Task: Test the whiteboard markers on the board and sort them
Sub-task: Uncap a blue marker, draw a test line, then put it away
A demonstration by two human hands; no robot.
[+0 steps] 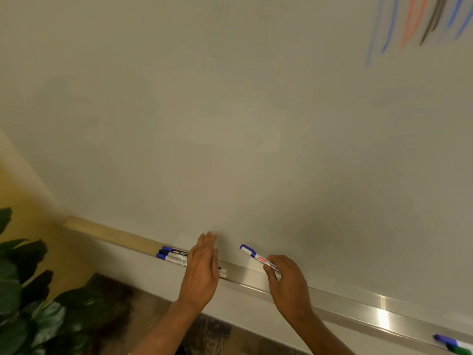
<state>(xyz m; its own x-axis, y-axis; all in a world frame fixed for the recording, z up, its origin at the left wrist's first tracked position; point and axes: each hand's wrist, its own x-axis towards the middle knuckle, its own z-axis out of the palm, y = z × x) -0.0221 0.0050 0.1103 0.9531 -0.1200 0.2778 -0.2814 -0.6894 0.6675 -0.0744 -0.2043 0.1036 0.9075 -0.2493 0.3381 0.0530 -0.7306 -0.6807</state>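
Head cam: partway through, I'd say. The whiteboard carries a few test strokes top right (blue, red, dark, blue), so several pens look tested. There are two groups on the tray. The left group has three or so markers with blue and black caps, partly hidden under the left hand. The far-right group has one blue and one green, cut off by the frame edge. They're well apart, so sorting looks started. Can't tell which pile is good and which is dead.

In hand: blue-capped marker, cap on. The right hand pinches the barrel near its lower end. The pen sits just above the tray, close to the board, between the groups but much nearer the left one. Its long axis runs diagonally from lower right to upper left, steeper than the tray line. The cap end points up-left and the tail end is buried in the hand.

The left hand has fingers straight and together and holds nothing. It hovers over the right end of the left group; contact with the pens is unclear.

Left to do, my read: put this one in a pile, then test any untested pens. How many there are isn't visible.
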